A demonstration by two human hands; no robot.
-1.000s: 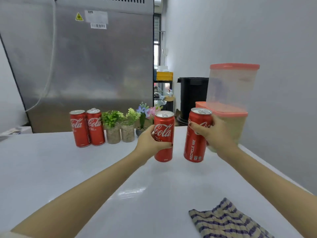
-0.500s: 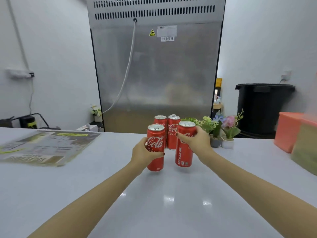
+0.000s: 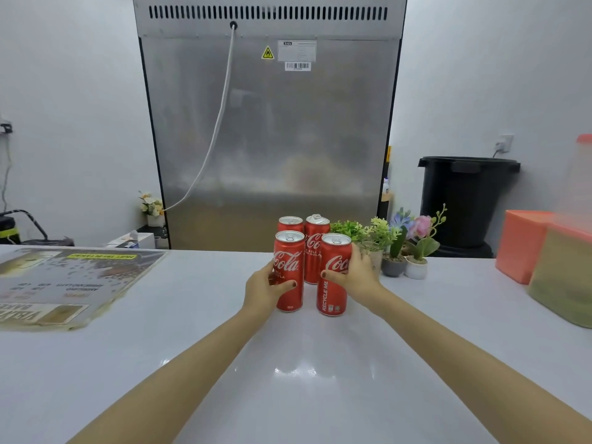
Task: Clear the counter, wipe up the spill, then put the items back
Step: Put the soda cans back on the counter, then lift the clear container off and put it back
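Observation:
My left hand (image 3: pixel 263 289) grips a red cola can (image 3: pixel 290 257) that stands upright on the white counter (image 3: pixel 307 373). My right hand (image 3: pixel 357 274) grips a second red cola can (image 3: pixel 333 298) right beside it, also upright on the counter. Directly behind these stand two more red cola cans, one at the back left (image 3: pixel 290 223) and one at the back right (image 3: pixel 315 240). The four cans form a tight square block.
Small potted plants (image 3: pixel 378 235) and flower pots (image 3: pixel 416 248) stand right of the cans. Orange-lidded containers (image 3: pixel 525 245) sit at the right edge. A printed placemat (image 3: pixel 67 280) lies at the left. A steel fridge back (image 3: pixel 269 139) and a black bin (image 3: pixel 467 200) stand behind the counter.
Both hands carried their cans leftward and forward to the two cans at the back and set them down in front of them. The view swung left; the striped cloth has left the frame.

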